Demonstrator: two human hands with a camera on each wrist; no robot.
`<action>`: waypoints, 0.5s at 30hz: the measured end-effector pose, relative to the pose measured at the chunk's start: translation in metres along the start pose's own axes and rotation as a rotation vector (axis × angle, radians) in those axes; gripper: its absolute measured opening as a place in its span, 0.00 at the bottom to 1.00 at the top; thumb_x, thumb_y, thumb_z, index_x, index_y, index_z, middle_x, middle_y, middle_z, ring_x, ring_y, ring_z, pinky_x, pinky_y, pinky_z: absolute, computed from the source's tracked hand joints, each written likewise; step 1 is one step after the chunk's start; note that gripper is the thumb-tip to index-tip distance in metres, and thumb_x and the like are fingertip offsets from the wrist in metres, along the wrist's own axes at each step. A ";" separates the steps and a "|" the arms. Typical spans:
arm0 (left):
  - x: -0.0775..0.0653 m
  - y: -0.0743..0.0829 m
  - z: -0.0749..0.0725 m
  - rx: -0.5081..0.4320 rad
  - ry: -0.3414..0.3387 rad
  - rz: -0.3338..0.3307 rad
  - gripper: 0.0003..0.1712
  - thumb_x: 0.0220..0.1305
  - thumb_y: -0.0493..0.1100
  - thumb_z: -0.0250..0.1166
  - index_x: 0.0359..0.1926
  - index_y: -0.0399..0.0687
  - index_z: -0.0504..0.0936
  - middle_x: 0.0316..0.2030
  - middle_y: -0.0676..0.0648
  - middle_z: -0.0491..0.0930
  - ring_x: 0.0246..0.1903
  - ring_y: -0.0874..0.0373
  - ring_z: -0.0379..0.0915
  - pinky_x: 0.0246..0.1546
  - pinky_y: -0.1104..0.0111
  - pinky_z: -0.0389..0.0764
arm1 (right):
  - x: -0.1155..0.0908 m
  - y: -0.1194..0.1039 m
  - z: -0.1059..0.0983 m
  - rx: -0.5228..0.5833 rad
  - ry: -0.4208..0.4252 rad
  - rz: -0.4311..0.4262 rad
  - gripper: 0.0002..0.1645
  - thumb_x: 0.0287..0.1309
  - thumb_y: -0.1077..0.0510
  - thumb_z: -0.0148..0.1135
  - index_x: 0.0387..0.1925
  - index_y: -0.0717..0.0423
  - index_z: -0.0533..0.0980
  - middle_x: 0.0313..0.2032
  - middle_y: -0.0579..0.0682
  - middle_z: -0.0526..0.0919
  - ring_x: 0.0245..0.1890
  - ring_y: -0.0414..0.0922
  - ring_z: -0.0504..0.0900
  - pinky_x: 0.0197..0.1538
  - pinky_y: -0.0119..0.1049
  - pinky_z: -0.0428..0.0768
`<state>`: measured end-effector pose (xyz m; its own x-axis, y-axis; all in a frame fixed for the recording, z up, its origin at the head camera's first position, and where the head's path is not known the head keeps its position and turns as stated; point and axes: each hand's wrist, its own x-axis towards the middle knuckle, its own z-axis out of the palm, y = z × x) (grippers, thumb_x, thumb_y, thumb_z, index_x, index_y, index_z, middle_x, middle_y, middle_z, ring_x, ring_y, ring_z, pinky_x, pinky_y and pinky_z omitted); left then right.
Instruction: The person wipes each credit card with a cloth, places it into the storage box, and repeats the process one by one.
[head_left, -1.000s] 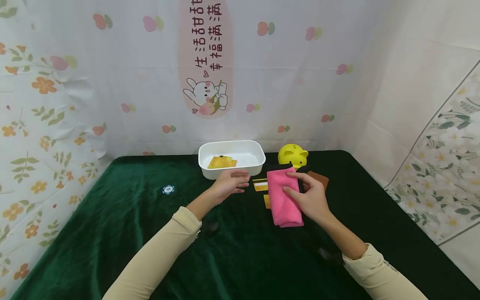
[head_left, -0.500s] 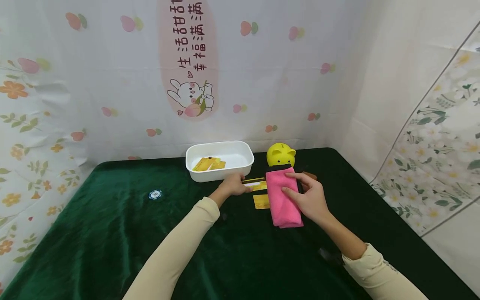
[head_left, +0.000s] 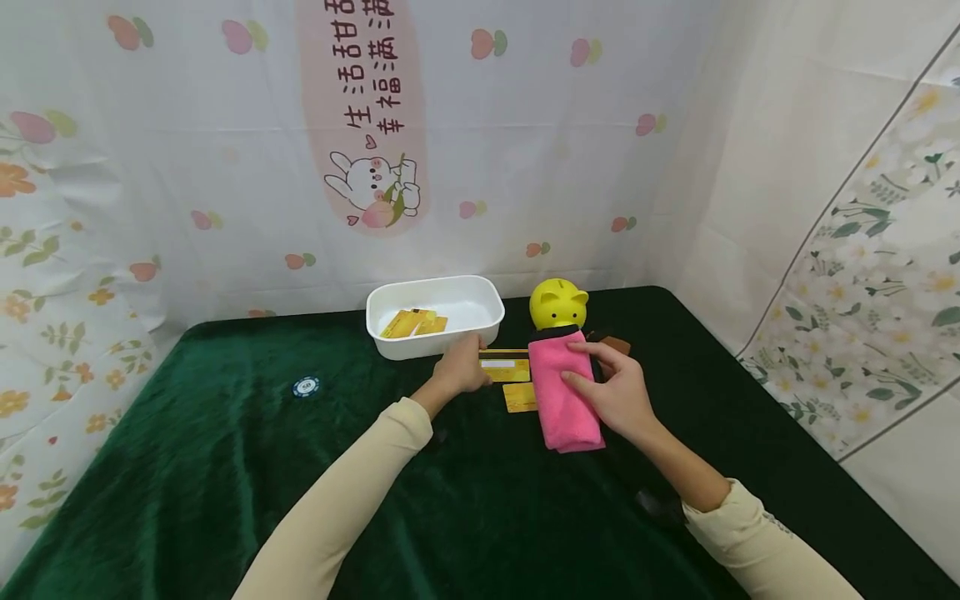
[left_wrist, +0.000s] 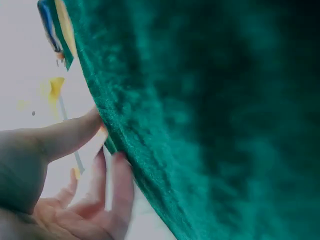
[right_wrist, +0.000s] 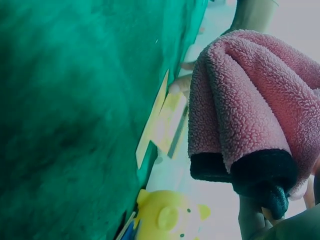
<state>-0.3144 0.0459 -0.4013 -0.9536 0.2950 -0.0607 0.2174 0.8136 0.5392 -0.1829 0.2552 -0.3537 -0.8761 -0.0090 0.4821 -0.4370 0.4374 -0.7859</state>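
Note:
At the front right of the white tub, my left hand (head_left: pixel 459 365) pinches a yellow bank card (head_left: pixel 510 371) by its left end. The card has a dark stripe and a white strip, and it stands tilted up in the right wrist view. Another yellow card (head_left: pixel 520 398) lies just in front of it, partly covered by a folded pink towel (head_left: pixel 564 396) with black trim. My right hand (head_left: pixel 618 396) grips this towel along its right side, above the cloth. In the left wrist view the thumb and fingers (left_wrist: pixel 122 185) come together at the table surface.
The white tub (head_left: pixel 487 321) at the back holds several yellow cards (head_left: pixel 412 323). A yellow piggy bank (head_left: pixel 558 304) stands behind the towel, with a brown flat item (head_left: pixel 618 343) beside it. A blue and white poker chip (head_left: pixel 306 386) lies on the dark green cloth (head_left: pixel 225 450) at left.
My left hand has moved right from in front of the tub to the striped bank card and taken hold of its end. The right hand keeps its grip on the towel. The head view has turned right.

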 end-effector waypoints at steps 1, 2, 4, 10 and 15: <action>-0.002 -0.002 -0.001 -0.022 0.020 0.026 0.31 0.53 0.38 0.77 0.56 0.44 0.71 0.46 0.44 0.77 0.43 0.52 0.73 0.44 0.59 0.79 | 0.001 0.005 0.002 0.012 -0.003 -0.004 0.22 0.55 0.72 0.68 0.53 0.69 0.78 0.50 0.65 0.80 0.42 0.49 0.78 0.39 0.27 0.82; -0.004 -0.003 -0.001 -0.054 0.037 0.049 0.30 0.54 0.36 0.76 0.55 0.44 0.71 0.44 0.44 0.78 0.41 0.53 0.74 0.41 0.61 0.80 | 0.002 0.009 0.005 0.021 -0.006 -0.009 0.22 0.55 0.72 0.68 0.53 0.68 0.78 0.50 0.65 0.81 0.42 0.50 0.78 0.39 0.27 0.82; -0.009 -0.007 -0.004 -0.143 0.053 0.084 0.28 0.56 0.33 0.74 0.55 0.42 0.72 0.42 0.43 0.79 0.37 0.54 0.75 0.37 0.65 0.81 | 0.003 0.017 0.010 0.043 -0.011 -0.016 0.22 0.55 0.70 0.69 0.54 0.66 0.79 0.50 0.63 0.81 0.43 0.51 0.78 0.40 0.28 0.82; -0.028 -0.023 -0.010 -0.527 0.001 0.124 0.25 0.59 0.30 0.70 0.57 0.37 0.73 0.39 0.38 0.85 0.29 0.53 0.84 0.27 0.66 0.85 | 0.000 0.025 0.018 0.080 -0.020 -0.025 0.22 0.57 0.67 0.70 0.54 0.62 0.79 0.51 0.60 0.80 0.44 0.51 0.79 0.40 0.31 0.84; -0.049 -0.038 -0.020 -0.732 -0.020 0.124 0.27 0.60 0.30 0.69 0.60 0.35 0.73 0.42 0.37 0.86 0.31 0.52 0.85 0.29 0.63 0.86 | -0.004 0.016 0.023 0.097 -0.046 -0.047 0.22 0.57 0.68 0.70 0.54 0.61 0.79 0.51 0.61 0.79 0.39 0.50 0.81 0.35 0.34 0.85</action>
<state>-0.2797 -0.0096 -0.4024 -0.9255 0.3778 0.0258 0.1223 0.2338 0.9646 -0.1916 0.2413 -0.3773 -0.8617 -0.0700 0.5026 -0.4935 0.3466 -0.7977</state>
